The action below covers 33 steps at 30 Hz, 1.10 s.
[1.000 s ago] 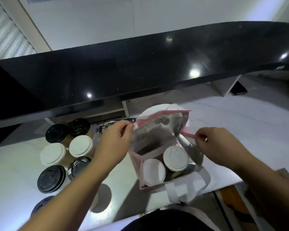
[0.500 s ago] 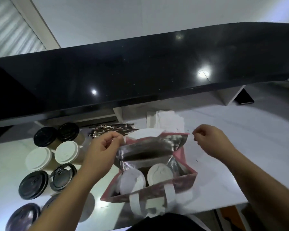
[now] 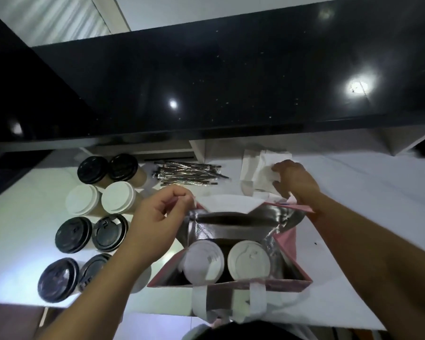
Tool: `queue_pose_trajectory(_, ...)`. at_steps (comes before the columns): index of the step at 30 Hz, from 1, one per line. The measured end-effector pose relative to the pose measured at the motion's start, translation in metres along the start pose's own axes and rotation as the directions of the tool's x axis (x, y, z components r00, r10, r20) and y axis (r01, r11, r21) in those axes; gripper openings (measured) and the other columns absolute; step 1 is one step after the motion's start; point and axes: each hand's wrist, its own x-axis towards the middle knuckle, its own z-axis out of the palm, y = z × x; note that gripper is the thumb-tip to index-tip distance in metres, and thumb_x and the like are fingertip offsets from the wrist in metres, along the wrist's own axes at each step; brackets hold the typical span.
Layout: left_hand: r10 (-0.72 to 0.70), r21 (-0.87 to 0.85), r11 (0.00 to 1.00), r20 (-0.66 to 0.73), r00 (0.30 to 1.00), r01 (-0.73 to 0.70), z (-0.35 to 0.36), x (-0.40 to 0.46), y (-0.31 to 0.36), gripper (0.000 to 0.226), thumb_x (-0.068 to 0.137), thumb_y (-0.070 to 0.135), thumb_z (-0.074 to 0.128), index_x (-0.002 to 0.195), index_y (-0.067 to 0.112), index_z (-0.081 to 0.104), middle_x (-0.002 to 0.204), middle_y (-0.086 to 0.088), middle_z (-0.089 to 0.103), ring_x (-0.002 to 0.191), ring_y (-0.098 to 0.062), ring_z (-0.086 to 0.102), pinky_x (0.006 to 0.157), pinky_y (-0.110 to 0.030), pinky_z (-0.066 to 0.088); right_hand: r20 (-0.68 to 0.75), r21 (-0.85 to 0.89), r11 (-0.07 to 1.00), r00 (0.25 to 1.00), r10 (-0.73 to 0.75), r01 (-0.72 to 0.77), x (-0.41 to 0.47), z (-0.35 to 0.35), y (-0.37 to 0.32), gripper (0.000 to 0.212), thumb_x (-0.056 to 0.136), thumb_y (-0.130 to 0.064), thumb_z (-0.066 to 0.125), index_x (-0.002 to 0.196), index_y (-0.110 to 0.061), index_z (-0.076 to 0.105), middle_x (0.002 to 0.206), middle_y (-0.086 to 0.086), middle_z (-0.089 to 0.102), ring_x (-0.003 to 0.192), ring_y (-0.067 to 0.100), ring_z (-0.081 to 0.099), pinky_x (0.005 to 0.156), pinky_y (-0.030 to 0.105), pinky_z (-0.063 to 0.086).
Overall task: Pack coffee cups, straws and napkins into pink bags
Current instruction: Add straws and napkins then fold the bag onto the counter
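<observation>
Pink bag point(image 3: 290, 283), foil-lined, open, at near centre of the white table point(image 3: 22, 231); two white-lidded cups point(image 3: 226, 262) upright inside, side by side. Left hand point(image 3: 157, 217) pinches the bag's far-left rim. Right hand point(image 3: 296, 180) closes on a white napkin point(image 3: 265, 179) from the napkin pile point(image 3: 253, 160) just beyond the bag. Wrapped straws point(image 3: 189, 174) lie in a bundle left of the napkins. Eight lidded cups point(image 3: 93, 217) stand in two columns at left: six black lids, two white.
</observation>
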Motion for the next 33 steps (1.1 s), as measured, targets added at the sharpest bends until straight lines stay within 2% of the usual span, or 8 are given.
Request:
queue_pose_trajectory(3,-0.012,0.018,1.000,-0.003,1.000,0.012,-0.003,0.002,-0.004,0.017,0.093,0.043,0.057,0.092,0.036,0.073,0.086,0.012,0.076,0.074,-0.004,0.067,0.062,-0.016,0.052,-0.122,0.025,0.999,0.992,-0.039,0.042,-0.001,0.004,0.005,0.028,0.099,-0.017,0.054,0.118,-0.017,0.073,0.109,0.010,0.069,0.105,0.034,0.065,0.090,0.042,0.056)
queue_pose_trajectory(6,-0.002,0.020,1.000,-0.001,1.000,0.002,-0.003,0.003,-0.003,0.016,0.094,0.042,0.057,0.090,0.039,0.072,0.086,0.016,0.076,0.073,-0.002,0.068,0.060,-0.011,0.050,-0.215,0.104,0.994,0.976,-0.018,0.041,-0.004,0.003,0.009,0.031,0.101,-0.014,0.046,0.082,-0.009,0.070,0.074,0.008,0.064,0.079,0.034,0.065,0.076,0.042,0.057)
queue_pose_trajectory(10,0.008,-0.015,1.000,0.004,1.000,-0.008,0.000,0.003,0.002,0.015,0.094,0.037,0.058,0.089,0.036,0.071,0.085,0.019,0.076,0.068,0.003,0.067,0.056,-0.006,0.048,-0.396,0.105,0.994,0.918,0.009,0.035,-0.013,0.005,0.017,0.031,0.100,-0.007,0.049,0.075,0.001,0.065,0.080,0.018,0.066,0.083,0.040,0.059,0.082,0.046,0.048)
queue_pose_trajectory(14,0.005,-0.054,0.999,0.010,1.000,-0.004,0.002,0.003,0.003,0.014,0.095,0.036,0.058,0.089,0.036,0.071,0.084,0.019,0.077,0.066,0.004,0.069,0.051,-0.006,0.048,-0.143,-0.018,0.989,0.979,-0.147,0.146,-0.016,0.010,0.013,0.027,0.092,-0.002,0.056,0.066,-0.011,0.060,0.083,0.016,0.067,0.091,0.041,0.063,0.086,0.042,0.049)
queue_pose_trajectory(19,-0.005,-0.056,0.998,0.028,1.000,0.006,-0.001,0.004,-0.001,0.015,0.097,0.033,0.058,0.090,0.033,0.071,0.085,0.017,0.078,0.063,0.001,0.069,0.051,-0.007,0.048,-0.078,-0.045,0.983,0.981,-0.179,0.176,-0.019,0.013,0.015,0.020,0.092,-0.010,0.069,0.110,-0.006,0.077,0.121,0.017,0.068,0.114,0.037,0.060,0.101,0.040,0.047)
queue_pose_trajectory(25,0.033,-0.025,0.999,0.041,0.999,-0.032,-0.002,0.007,-0.002,0.016,0.099,0.028,0.057,0.089,0.030,0.069,0.083,0.020,0.076,0.072,0.004,0.069,0.060,-0.004,0.047,-0.146,-0.006,0.982,0.971,-0.188,0.189,-0.022,0.008,0.013,0.017,0.097,-0.012,0.064,0.086,-0.004,0.074,0.098,0.016,0.071,0.093,0.036,0.067,0.086,0.042,0.053)
queue_pose_trajectory(29,0.037,-0.020,0.999,0.048,0.998,-0.036,-0.003,0.008,-0.003,0.016,0.098,0.030,0.057,0.087,0.031,0.069,0.083,0.020,0.076,0.073,0.004,0.069,0.064,-0.005,0.048,-0.138,0.028,0.990,0.981,-0.136,0.141,-0.026,0.004,0.009,0.039,0.098,-0.009,0.056,0.061,-0.017,0.047,0.084,0.017,0.067,0.083,0.037,0.064,0.075,0.042,0.053)
queue_pose_trajectory(33,0.018,-0.015,1.000,0.052,0.998,-0.018,-0.004,0.010,-0.003,0.017,0.099,0.031,0.058,0.087,0.036,0.070,0.083,0.019,0.076,0.074,0.004,0.069,0.065,-0.005,0.048,-0.214,0.229,0.971,0.977,-0.014,0.065,-0.029,0.003,0.009,0.032,0.093,-0.006,0.052,0.062,0.001,0.054,0.070,0.023,0.064,0.072,0.041,0.062,0.072,0.047,0.054)
